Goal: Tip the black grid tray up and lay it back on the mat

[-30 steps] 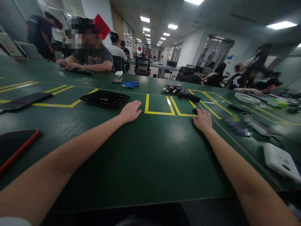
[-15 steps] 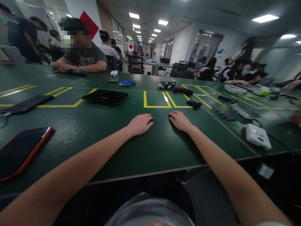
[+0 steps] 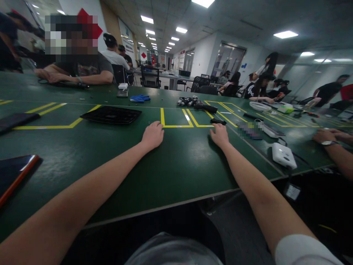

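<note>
My left hand [image 3: 152, 135] lies palm down on the green table [image 3: 176, 165], fingers stretched flat, just short of a yellow taped rectangle [image 3: 176, 117]. It holds nothing. My right hand [image 3: 220, 134] also rests flat on the table, fingers forward, its fingertips close to a small black object [image 3: 218, 121] by the yellow tape. A black tray [image 3: 110, 115] lies left of my left hand. Beyond the tape lie a black tool [image 3: 205, 108] and a cluster of small metal parts [image 3: 186, 101].
A dark tablet with a red edge [image 3: 13, 176] lies at the near left, a white device [image 3: 284, 155] at the right. A blue glove [image 3: 140, 98] and a phone [image 3: 121, 94] lie farther back. A person sits across the table; another person's hands [image 3: 328, 135] rest at the right.
Both hands have slid forward and apart, back toward the yellow tape. The camera has swung a little right and down, showing another person's hands at the right.
</note>
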